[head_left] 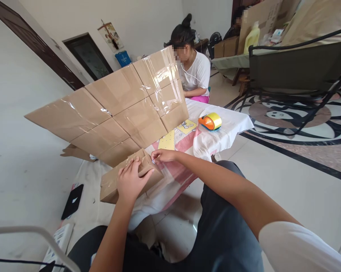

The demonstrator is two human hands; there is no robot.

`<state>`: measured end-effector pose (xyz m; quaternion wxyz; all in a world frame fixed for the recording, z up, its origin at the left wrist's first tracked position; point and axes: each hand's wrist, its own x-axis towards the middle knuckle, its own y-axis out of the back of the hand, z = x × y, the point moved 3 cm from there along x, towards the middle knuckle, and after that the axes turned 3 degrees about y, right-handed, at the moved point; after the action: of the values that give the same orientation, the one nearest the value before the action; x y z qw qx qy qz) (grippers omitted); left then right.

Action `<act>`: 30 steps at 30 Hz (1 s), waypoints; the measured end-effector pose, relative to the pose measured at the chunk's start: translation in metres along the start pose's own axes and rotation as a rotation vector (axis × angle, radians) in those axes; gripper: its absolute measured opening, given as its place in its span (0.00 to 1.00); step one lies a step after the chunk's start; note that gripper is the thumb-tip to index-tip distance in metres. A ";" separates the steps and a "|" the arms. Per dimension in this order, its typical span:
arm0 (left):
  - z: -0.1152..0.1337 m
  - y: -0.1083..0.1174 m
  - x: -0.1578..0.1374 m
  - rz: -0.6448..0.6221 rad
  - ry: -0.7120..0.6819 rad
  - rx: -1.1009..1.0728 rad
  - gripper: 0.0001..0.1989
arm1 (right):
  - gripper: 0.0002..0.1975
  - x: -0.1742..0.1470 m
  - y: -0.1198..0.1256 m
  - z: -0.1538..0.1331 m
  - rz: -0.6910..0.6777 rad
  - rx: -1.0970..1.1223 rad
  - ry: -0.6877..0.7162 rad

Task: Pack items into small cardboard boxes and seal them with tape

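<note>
A closed brown cardboard box (110, 185) lies on the cloth-covered table in front of my knees, with shiny clear tape on its top. My left hand (129, 179) rests on the top of this box, fingers spread and thumb reaching toward its right end. At that end, my right hand (161, 155) is closed in a pinch against the edge. A small whitish bit shows at the fingertips, too small to name. Further right on the table sits a tape dispenser (211, 121) with an orange part and a yellow roll, apart from both hands.
Taped cardboard boxes (125, 102) are stacked like a wall behind the box. A person (195, 70) in a white shirt sits beyond it. The patterned tablecloth (184, 145) hangs over the near edge. A black flat device (72, 201) lies left; a dark folding chair (295, 68) stands right.
</note>
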<state>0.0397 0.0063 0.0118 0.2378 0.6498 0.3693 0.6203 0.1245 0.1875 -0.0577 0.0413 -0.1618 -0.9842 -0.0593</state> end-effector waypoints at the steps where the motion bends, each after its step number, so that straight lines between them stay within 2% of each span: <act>1: 0.000 0.000 0.000 0.003 -0.001 0.006 0.25 | 0.04 -0.001 0.000 -0.001 0.008 -0.003 -0.012; 4: 0.002 0.002 0.001 0.005 -0.015 0.028 0.24 | 0.07 -0.004 0.000 -0.005 0.102 -0.027 -0.055; 7: 0.004 0.004 0.002 0.004 -0.033 0.032 0.23 | 0.14 -0.009 -0.001 -0.006 0.296 -0.056 -0.096; 9: 0.005 0.006 0.003 0.001 -0.035 0.035 0.24 | 0.11 -0.014 -0.006 -0.004 0.397 -0.051 -0.105; 12: 0.007 0.007 0.004 0.020 -0.063 0.065 0.24 | 0.02 -0.023 -0.023 0.002 0.453 0.007 -0.099; 15: 0.009 0.007 0.004 0.063 -0.088 0.092 0.24 | 0.14 -0.034 -0.038 0.010 0.482 0.061 -0.089; 18: 0.009 0.007 0.004 0.060 -0.087 0.096 0.24 | 0.26 -0.042 -0.045 0.016 0.460 0.122 -0.083; 21: 0.008 0.007 0.005 0.029 -0.072 0.093 0.23 | 0.33 -0.046 -0.045 0.020 0.400 0.147 -0.083; 25: 0.008 0.006 0.005 0.000 -0.039 0.076 0.24 | 0.37 -0.049 -0.044 0.016 0.306 0.055 -0.070; 30: 0.008 0.003 0.004 -0.032 -0.014 0.053 0.25 | 0.38 -0.054 -0.041 0.003 0.216 -0.095 -0.084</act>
<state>0.0479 0.0082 0.0159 0.2327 0.6543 0.3943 0.6019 0.1623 0.1325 -0.0703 -0.0017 -0.2709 -0.9580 -0.0943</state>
